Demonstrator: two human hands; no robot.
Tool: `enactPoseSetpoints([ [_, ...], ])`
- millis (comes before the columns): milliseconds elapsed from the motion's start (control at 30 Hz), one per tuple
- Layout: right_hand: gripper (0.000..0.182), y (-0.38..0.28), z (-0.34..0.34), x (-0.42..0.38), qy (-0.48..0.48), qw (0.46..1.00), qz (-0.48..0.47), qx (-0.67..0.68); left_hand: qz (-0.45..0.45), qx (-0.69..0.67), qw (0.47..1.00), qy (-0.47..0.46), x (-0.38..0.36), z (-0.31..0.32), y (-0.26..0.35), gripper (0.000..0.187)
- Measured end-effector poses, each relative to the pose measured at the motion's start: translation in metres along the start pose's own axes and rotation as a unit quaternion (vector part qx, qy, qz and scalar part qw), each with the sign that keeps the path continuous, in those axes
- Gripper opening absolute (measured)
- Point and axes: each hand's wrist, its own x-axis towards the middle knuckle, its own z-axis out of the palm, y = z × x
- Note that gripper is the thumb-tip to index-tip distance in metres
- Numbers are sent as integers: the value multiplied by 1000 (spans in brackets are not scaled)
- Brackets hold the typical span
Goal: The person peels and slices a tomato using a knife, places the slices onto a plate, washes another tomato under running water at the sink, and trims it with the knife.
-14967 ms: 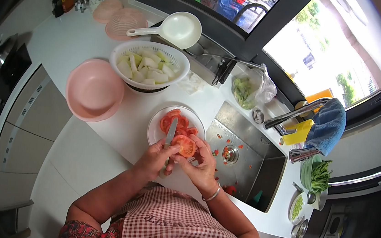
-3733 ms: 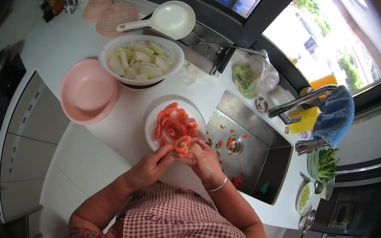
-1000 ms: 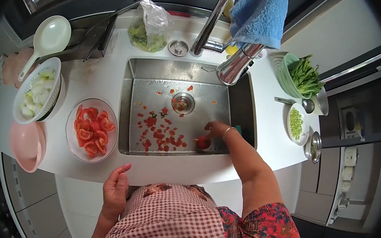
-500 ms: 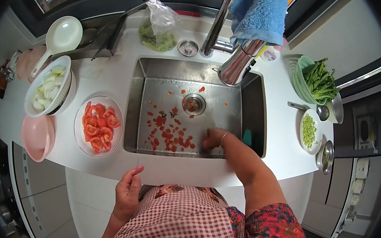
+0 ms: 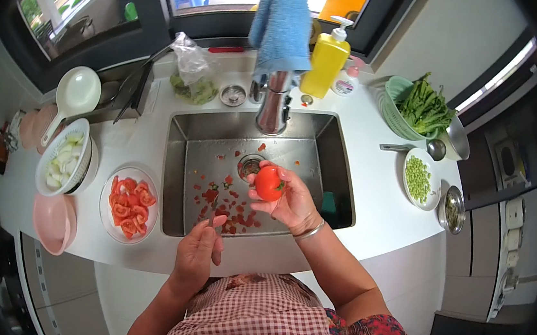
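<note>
Tomato (image 5: 267, 183) in grasp, I am working over the sink (image 5: 311, 160); toward eight o'clock, the plate (image 5: 104, 212) is holding cut slices (image 5: 127, 206). My right hand (image 5: 294, 207) is cupping the whole tomato; my left hand (image 5: 197, 249), at its seven o'clock, is pinching what looks like a narrow knife (image 5: 213, 212). I am judging the step as positioning the tomato; the next move is calling for careful blade control. Roundish, it is showing no clear long axis, its green stem end (image 5: 279, 186) facing three o'clock.

R hand (image 5: 293, 203) palm-up, L hand (image 5: 197, 251) fingers curled
</note>
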Motion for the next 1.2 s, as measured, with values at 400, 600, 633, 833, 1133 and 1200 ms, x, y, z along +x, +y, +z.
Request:
enactPoseSetpoints([
  [400,30,-82,-8,37,283,930,-87,-218,-56,38,998,-17,-1,16,-8,37],
  [600,50,-167,-24,145,272,784,-313,-463,-130,0,990,44,-17,4,-22,38],
  [633,50,-178,-26,159,302,715,-340,-531,-123,1,991,47,-17,3,-24,38],
  [833,36,-196,7,156,348,528,-239,-737,-148,-60,985,71,-21,0,-38,40],
  [1133,42,-175,-66,134,357,629,-275,-633,-143,-96,982,76,-21,8,-32,39],
  [1200,31,-129,-102,124,280,903,-112,-306,-138,-106,981,86,-20,10,-32,39],
])
